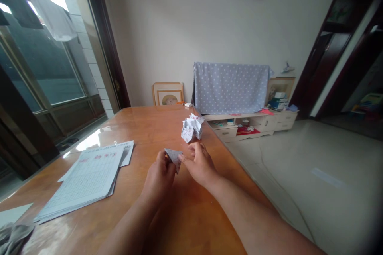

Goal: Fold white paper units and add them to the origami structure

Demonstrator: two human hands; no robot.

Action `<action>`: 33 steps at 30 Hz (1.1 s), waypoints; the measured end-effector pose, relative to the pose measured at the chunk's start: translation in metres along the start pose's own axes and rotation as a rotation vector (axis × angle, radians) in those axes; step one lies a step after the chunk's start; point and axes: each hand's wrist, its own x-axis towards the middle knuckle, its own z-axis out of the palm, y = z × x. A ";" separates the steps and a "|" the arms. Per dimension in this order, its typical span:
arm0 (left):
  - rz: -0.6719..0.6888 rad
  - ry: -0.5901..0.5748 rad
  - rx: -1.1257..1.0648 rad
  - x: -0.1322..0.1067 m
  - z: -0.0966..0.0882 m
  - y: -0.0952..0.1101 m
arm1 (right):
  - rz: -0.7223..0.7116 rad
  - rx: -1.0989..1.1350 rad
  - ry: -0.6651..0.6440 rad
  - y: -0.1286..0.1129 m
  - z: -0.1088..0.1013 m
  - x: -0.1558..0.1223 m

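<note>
My left hand (160, 174) pinches a small piece of folded paper (173, 155), printed or written on and shaped like a triangle, just above the wooden table. At the paper's right corner rests the thumb tip of my right hand (201, 163). The bent fingers of that hand stand apart from its thumb, with nothing seen between them. Beyond both hands, a cluster of folded paper shapes (192, 128), white with some writing, stands on the table.
A stack of written sheets (86, 179) lies on the wooden table (143, 127) at the left. Grey cloth (13, 237) sits at the near left corner. A small white object (188, 104) is at the far edge. Past the table's right edge stands a low white cabinet (266, 123).
</note>
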 end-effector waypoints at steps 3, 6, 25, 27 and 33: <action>0.022 0.028 0.126 0.000 -0.004 0.000 | -0.112 -0.111 -0.010 -0.007 -0.002 -0.003; 0.028 -0.025 0.200 -0.001 -0.006 0.006 | -0.117 -0.166 -0.132 -0.011 -0.001 -0.007; 0.100 -0.030 0.221 -0.009 0.000 0.011 | -0.059 -0.406 -0.159 -0.005 0.002 -0.007; 0.094 -0.014 0.193 -0.009 0.001 0.010 | -0.059 -0.323 -0.155 -0.002 0.003 -0.007; -0.036 0.024 -0.055 -0.007 0.002 0.009 | -0.090 -0.112 -0.157 0.006 0.006 -0.006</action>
